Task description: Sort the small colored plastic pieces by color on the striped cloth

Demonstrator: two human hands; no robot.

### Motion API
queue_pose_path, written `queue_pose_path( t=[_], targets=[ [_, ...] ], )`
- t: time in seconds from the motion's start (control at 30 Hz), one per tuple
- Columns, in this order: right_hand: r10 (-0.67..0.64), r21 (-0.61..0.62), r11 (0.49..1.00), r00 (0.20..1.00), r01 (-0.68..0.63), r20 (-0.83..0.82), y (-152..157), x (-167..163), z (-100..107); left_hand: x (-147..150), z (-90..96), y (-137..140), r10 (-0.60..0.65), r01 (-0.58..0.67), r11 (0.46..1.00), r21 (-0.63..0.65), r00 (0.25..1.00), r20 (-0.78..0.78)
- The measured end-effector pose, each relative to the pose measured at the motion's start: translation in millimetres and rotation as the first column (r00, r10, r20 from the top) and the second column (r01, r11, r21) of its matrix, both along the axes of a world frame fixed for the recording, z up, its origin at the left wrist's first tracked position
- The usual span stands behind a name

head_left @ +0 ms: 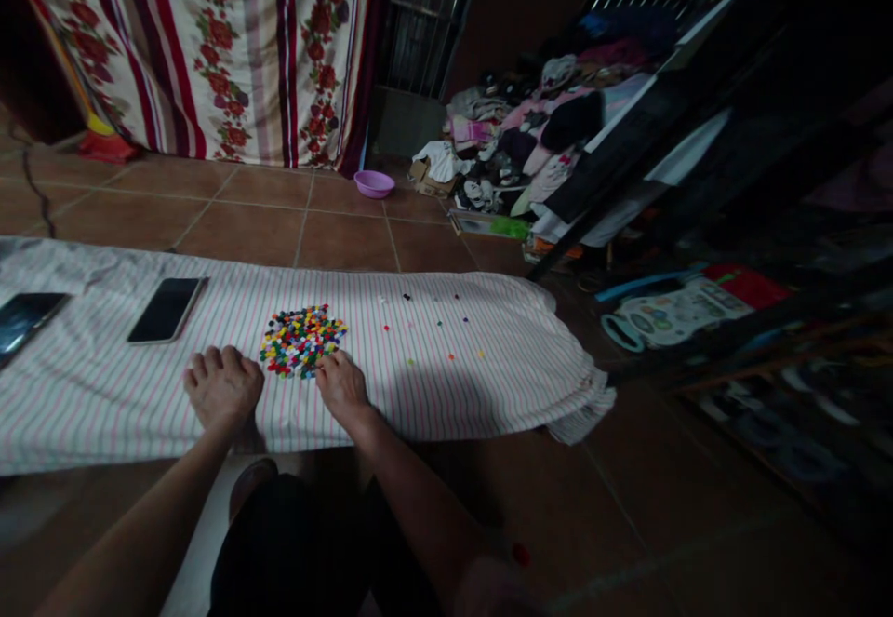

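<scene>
A dense pile of small, bead-like pieces [301,338] in many colours lies on a striped cloth [446,403]. At the pile's lower right edge is my right hand [343,386], its fingers drawn together in a pinch; anything between the fingertips is too small to make out. My left hand [221,386] rests on the cloth left of the pile, palm down with fingers apart and holding nothing. To the right, several single pieces lie spaced out, among them a red piece [386,328], an orange piece [451,356] and a yellow piece [481,354].
A dark-screened phone [167,310] lies beyond my left hand, with another dark device [28,319] at the left edge. On the tiled floor stand a purple basin [375,183] and a heap of clothes [530,133]. A flowered curtain [258,59] hangs behind.
</scene>
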State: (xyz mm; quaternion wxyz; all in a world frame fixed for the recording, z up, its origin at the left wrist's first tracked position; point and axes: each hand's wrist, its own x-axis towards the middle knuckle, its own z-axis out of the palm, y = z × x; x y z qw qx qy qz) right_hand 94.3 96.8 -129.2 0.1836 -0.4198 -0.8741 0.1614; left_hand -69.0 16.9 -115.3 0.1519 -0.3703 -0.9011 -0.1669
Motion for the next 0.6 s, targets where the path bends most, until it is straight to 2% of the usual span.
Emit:
queue_pose_path(
  t=[0.4, 0.6],
  targets=[
    [-0.031, -0.037, 0.999, 0.997, 0.028, -0.073, -3.5, 0.7, 4.9, 0.4, -1.3, -0.4, -0.003, 0.003, 1.0, -0.009, 1.0, -0.014],
    [-0.004, -0.051, 0.999, 0.993, -0.002, -0.118, -4.4, 1.4, 4.4, 1.6, -0.2, -0.2, -0.008, 0.008, 1.0, 0.017, 1.0, 0.018]
  ],
)
